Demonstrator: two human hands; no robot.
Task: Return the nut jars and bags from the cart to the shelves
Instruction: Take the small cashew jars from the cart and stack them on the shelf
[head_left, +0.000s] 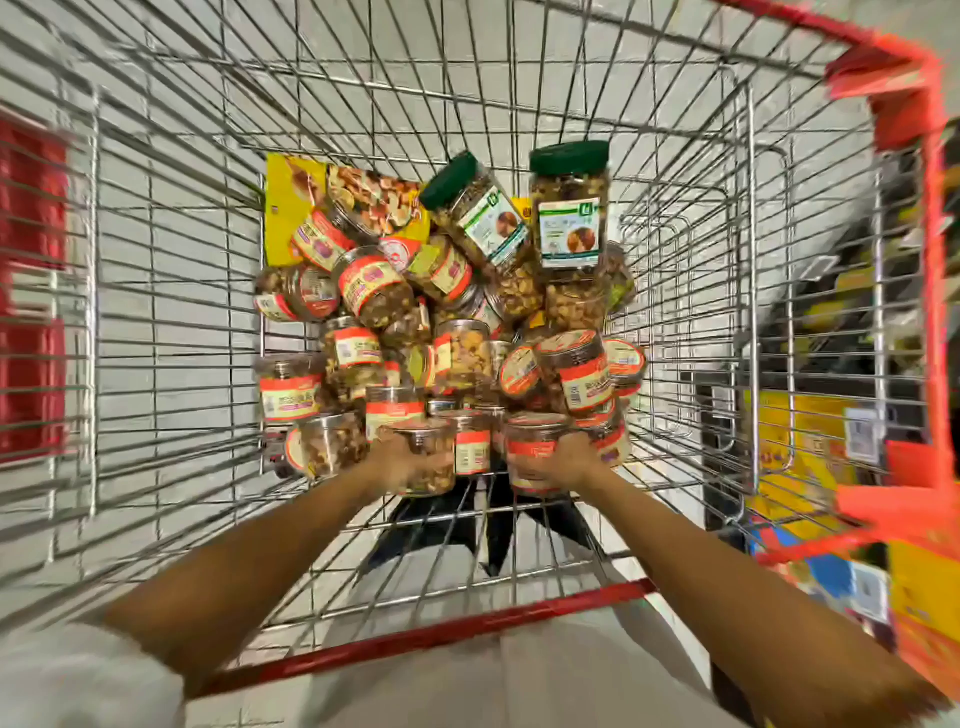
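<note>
- A white garment (415, 675) and two bare forearms (249, 551) were seen nearest, stretched over the red near bar of the cart (431, 631).
- The left hand (395, 460) was curled round a clear nut jar (434, 462) at the cart's near end. The right hand (563, 462) was wrapped round a red-banded jar (530, 449) just beside it.
- Both jars would best have been lifted straight up, so that the heap (395, 332) leaning behind them was not toppled.
- Two green-lidded jars (569, 208) and a yellow bag (291, 208) were piled at the cart's far end.
- The labels were blurred, and no writing could be read.
</note>
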